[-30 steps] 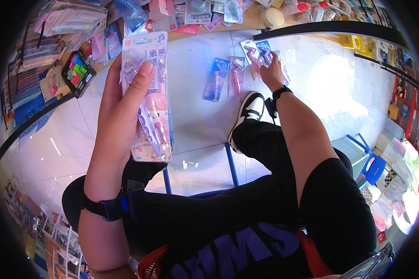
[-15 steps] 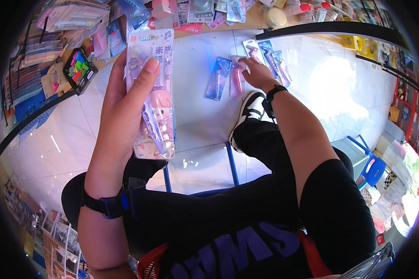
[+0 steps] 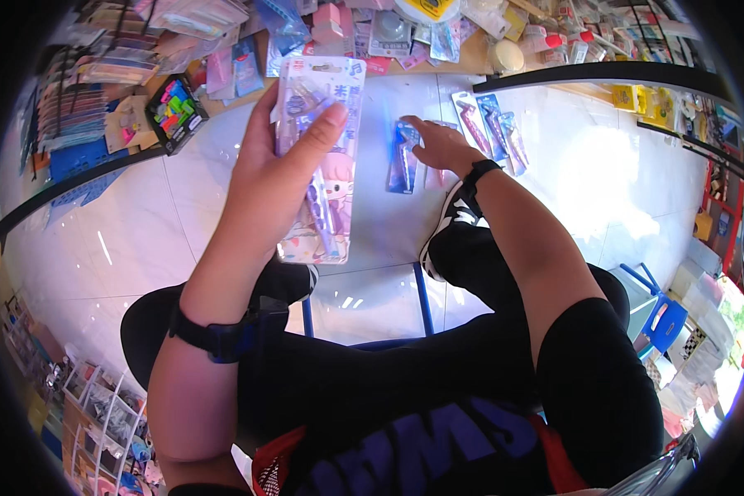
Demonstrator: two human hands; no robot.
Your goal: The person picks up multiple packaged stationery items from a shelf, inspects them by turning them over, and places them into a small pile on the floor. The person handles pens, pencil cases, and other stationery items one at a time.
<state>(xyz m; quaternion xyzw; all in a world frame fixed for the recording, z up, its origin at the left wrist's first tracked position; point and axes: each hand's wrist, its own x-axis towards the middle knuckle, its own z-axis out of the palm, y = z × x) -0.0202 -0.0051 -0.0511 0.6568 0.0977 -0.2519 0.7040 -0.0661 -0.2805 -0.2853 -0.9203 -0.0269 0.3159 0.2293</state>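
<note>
My left hand point(image 3: 264, 190) grips an upright carded pen pack point(image 3: 339, 227), its thumb across the clear plastic front. The card is pale pink and lilac with a cartoon figure, and a purple pen shows inside. Whether more packs lie behind it, I cannot tell. Over on the floor, my right hand point(image 3: 450, 150) reaches with fingers apart to the upper part of a blue carded pack point(image 3: 402, 172). Beneath that hand lies a pink pack point(image 3: 436, 177), partly covered. To its right are a white-and-red pack point(image 3: 471, 122), a dark blue one point(image 3: 493, 126) and a lighter blue one point(image 3: 515, 149).
A low shelf point(image 3: 463, 70) crowded with packaged goods runs along the far side. At the left a black box of coloured pieces point(image 3: 175, 112) sits by its edge. My shoe point(image 3: 450, 211) is close to the packs. A blue stool point(image 3: 663, 322) stands at right.
My right hand has shifted left from the pink pack to the blue one. My left hand still holds its pack, which appears further right in the view; the whole view has also shifted.
</note>
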